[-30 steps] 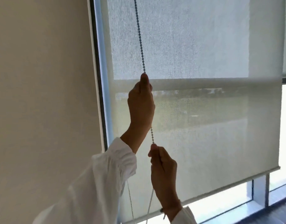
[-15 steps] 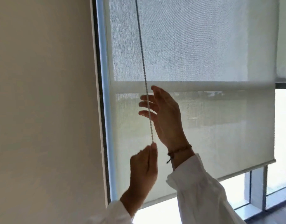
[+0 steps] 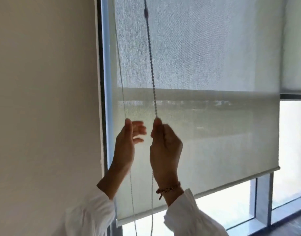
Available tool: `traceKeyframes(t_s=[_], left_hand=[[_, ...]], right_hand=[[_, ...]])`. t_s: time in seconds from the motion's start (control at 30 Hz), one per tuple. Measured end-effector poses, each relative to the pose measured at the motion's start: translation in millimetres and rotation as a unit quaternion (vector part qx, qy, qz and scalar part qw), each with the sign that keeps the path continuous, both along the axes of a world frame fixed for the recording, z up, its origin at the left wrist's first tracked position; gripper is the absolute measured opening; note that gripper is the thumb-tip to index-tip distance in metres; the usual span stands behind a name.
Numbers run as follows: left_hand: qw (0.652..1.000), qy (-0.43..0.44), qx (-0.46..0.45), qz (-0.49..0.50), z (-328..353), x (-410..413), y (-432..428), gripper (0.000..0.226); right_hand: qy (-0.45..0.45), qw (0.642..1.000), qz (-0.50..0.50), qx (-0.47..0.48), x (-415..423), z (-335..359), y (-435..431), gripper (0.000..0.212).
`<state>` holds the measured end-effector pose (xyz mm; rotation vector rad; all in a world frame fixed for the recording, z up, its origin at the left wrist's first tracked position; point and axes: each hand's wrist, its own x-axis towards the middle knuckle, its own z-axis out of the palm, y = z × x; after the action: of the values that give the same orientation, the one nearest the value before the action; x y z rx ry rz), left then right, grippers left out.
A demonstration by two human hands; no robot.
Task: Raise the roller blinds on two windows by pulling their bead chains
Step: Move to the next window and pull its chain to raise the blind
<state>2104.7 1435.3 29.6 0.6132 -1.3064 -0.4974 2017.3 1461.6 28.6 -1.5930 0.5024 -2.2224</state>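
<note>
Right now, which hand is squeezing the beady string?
The right hand, wearing the bracelet, grips the bead chain. The left hand is open.

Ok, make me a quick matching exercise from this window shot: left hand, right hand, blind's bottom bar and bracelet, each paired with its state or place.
Things:
1. left hand
2. right hand
3. bottom bar
4. bracelet

States or places:
A. closed on the bead chain
B. fingers open, beside the thinner strand
C. on the right wrist
D. partway up, bare glass below

Pairs: 1-B, 2-A, 3-D, 4-C
</note>
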Motion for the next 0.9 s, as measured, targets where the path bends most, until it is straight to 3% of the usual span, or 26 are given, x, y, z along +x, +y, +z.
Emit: traceKeyframes(t_s=[0.17, 0.23, 0.33, 0.43, 0.57, 0.77, 0.9], left_hand=[[0.989, 0.006, -0.005, -0.147, 64.1, -22.9, 24.1, 0.041], [0.987, 0.041, -0.002, -0.156, 76.5, -32.8, 28.0, 0.036], [0.994, 0.074, -0.05, -0.056, 76.5, -50.4, 25.8, 0.037], [0.988, 0.039, -0.147, 0.04, 71.1, -54.1, 18.0, 0.039], [0.977, 0.019, -0.193, 0.088, 69.5, -45.6, 13.7, 0.036], [0.954, -0.041, -0.246, 0.165, 34.0, -42.4, 14.5, 0.033], [0.935, -0.114, -0.267, 0.205, -6.1, -41.4, 9.4, 0.037]], right_hand=[[0.024, 0.999, -0.041, 0.002, 4.3, -52.0, -7.6, 0.048], [0.029, 0.998, -0.052, -0.015, 0.1, -61.4, -8.4, 0.05], [0.039, 0.998, -0.035, -0.019, -6.6, -62.6, -12.3, 0.045], [0.043, 0.996, 0.05, 0.068, -11.0, -55.2, -22.1, 0.046], [0.027, 0.98, 0.144, 0.133, -21.7, -34.8, -33.6, 0.046], [-0.062, 0.962, 0.246, 0.104, -31.5, 17.1, -32.3, 0.043], [-0.061, 0.932, 0.349, 0.073, -30.7, 45.6, -25.2, 0.032]])
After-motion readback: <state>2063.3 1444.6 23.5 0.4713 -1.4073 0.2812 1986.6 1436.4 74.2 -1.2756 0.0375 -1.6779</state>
